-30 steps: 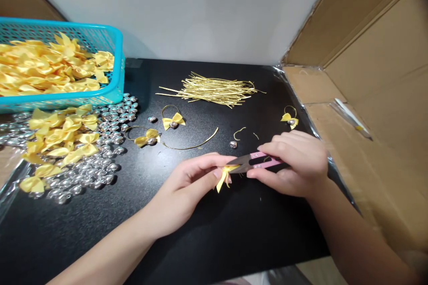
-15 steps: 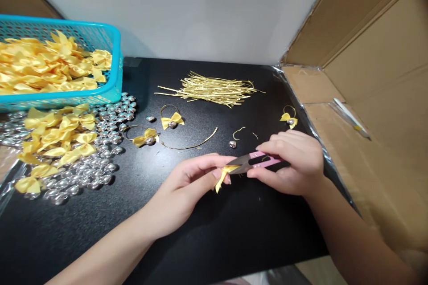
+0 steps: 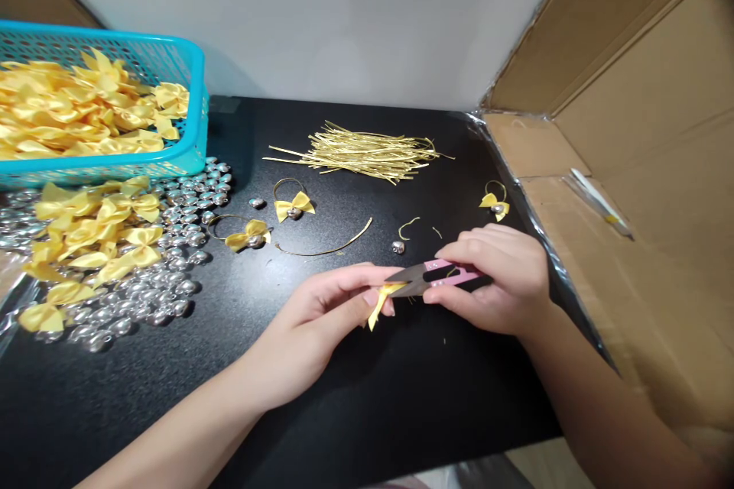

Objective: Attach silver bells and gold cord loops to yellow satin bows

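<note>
My left hand (image 3: 326,313) pinches a small yellow ribbon bow (image 3: 379,303) between thumb and fingers, just above the black table (image 3: 367,397). My right hand (image 3: 496,283) is closed around pink thread snips (image 3: 433,277), whose metal blades point left and touch the bow at my left fingertips. A loose silver bell (image 3: 398,247) lies just behind the blades.
A turquoise basket (image 3: 143,160) full of yellow bows stands at the far left, with loose bows (image 3: 97,233) and silver bells (image 3: 166,290) spilled in front. Gold wire ties (image 3: 361,153) lie at the back; finished bows (image 3: 293,205) with gold loops, one (image 3: 495,203) by an open cardboard box (image 3: 631,191) on the right.
Both hands have stayed almost still with the snips at the bow. The view has drifted slightly, so the basket and the pile sit a little further left.
</note>
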Available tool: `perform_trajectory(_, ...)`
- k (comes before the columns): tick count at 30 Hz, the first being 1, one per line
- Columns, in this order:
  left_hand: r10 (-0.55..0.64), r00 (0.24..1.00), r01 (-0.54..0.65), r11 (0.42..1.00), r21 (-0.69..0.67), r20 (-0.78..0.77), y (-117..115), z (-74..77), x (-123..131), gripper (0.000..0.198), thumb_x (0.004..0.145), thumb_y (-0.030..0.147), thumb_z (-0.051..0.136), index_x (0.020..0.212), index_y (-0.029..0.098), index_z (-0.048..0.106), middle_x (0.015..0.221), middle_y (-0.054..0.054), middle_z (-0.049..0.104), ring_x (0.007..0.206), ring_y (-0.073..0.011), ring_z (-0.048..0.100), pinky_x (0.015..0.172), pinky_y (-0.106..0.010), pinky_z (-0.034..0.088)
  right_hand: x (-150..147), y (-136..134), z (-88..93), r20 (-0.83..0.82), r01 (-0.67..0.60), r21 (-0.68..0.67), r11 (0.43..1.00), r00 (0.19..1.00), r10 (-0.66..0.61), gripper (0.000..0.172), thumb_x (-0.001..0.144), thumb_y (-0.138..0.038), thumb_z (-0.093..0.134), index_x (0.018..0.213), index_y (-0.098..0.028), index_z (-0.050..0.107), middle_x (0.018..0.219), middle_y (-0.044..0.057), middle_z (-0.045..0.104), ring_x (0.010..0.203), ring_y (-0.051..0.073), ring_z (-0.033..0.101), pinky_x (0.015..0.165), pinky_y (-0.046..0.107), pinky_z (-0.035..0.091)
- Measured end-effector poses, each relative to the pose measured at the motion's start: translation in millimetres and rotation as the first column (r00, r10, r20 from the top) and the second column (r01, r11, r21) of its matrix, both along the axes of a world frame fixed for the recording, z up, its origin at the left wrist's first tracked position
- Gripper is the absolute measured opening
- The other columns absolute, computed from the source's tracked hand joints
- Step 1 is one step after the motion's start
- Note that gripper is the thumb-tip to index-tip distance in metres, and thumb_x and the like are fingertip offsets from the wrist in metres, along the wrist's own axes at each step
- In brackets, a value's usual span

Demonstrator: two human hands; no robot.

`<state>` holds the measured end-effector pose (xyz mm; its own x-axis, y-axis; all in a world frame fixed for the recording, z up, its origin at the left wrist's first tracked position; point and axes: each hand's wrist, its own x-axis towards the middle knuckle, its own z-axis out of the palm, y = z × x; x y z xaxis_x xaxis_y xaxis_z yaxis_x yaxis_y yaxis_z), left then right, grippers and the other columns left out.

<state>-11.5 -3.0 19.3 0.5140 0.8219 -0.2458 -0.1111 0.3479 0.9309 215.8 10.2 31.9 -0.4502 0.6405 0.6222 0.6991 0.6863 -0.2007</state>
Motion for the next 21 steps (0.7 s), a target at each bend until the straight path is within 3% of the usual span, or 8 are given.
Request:
perform_trajectory(8,0.007,1.000,-0.006,1.000,0.022,-0.023,0.1,-0.1,0.1,0.019,0.089,0.032,0.064,0.103,0.027,0.077,0.082,0.000,0.068,0.077,-0.0134,0.056,0.076,-0.023,0.045,-1.7,-1.1,2.3,0.020,0.015,0.025,1.000,1.000,-0.015,0.038,0.089,-0.049,0.059,0.068,-0.018,0.061,0.052,-0.002,0.058,0.046,0.009,0.049,0.052,0.026,0.033)
perform_trajectory(15,-0.010,0.997,0.014,0.998,-0.055,0.082,-1.4,1.7,1.1,0.019,0.085,0.028,0.070,0.103,0.031,0.077,0.094,0.001,0.072,0.085,-0.0129,0.061,0.081,-0.022,0.047,-1.6,-1.4,2.5,-0.001,0.013,0.027,1.000,1.000,-0.013,0.036,0.088,-0.047,0.061,0.069,-0.017,0.060,0.053,-0.002,0.059,0.046,0.010,0.051,0.051,0.027,0.033)
perform_trajectory(21,-0.026,0.997,0.028,0.999,-0.020,0.076,-0.9,0.7,0.3,0.020,0.086,0.024,0.068,0.103,0.032,0.076,0.090,0.002,0.070,0.085,-0.0112,0.061,0.082,-0.021,0.047,-1.9,-1.0,1.1,-0.030,0.008,0.004,1.000,1.000,-0.008,0.035,0.087,-0.048,0.063,0.070,-0.017,0.060,0.054,-0.002,0.061,0.047,0.009,0.052,0.052,0.025,0.034)
